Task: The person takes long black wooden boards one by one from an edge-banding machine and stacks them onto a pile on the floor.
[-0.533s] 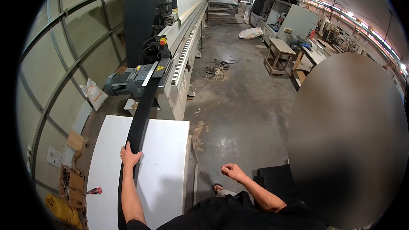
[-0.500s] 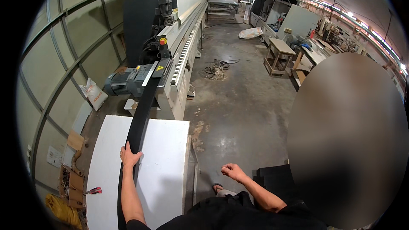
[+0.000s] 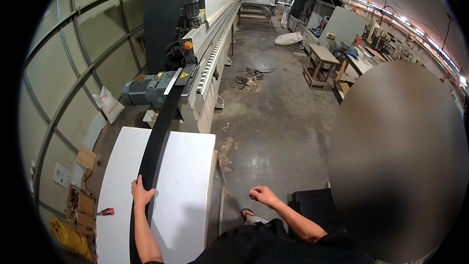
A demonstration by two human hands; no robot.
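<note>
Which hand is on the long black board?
The left hand: it lies on the long black board above the white panel. The right hand is curled, well clear of the board, over the floor.

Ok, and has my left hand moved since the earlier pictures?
Yes. Judged against the far edge of the white board, your left hand has moved back toward you, over the black panel.

A wooden stool [image 3: 323, 54] stands on the grey floor [image 3: 288, 117] near a pale sack [image 3: 288, 38], a dark tangle [image 3: 250, 78] lies farther left, and a cardboard box [image 3: 86, 221] sits beside a yellow bundle [image 3: 68, 238].
</note>
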